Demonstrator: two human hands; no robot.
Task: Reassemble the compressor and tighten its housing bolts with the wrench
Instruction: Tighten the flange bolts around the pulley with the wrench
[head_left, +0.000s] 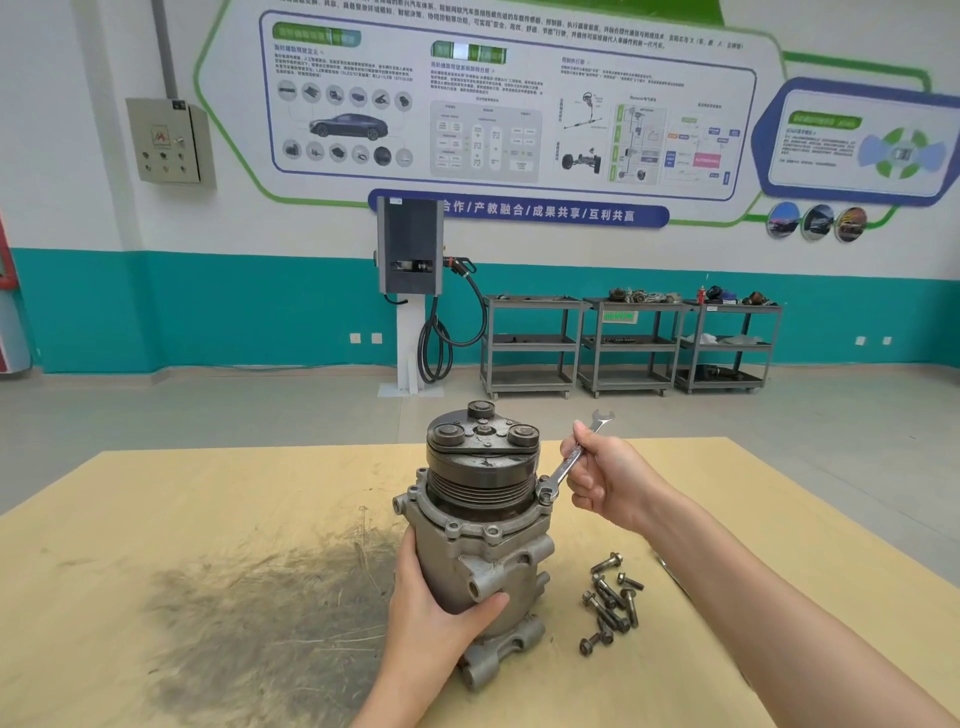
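Right hand (605, 480) angles wrench (570, 460) (ring end down-left) onto upright compressor (485, 525).

The compressor (480, 545) is dull grey metal with a black ribbed pulley (480, 470) on top. The wrench (571, 457) is shiny silver. The bolts (610, 603) are dark grey. The table (208, 519) is pale yellow, smeared with a dark grey-black stain (270, 603).
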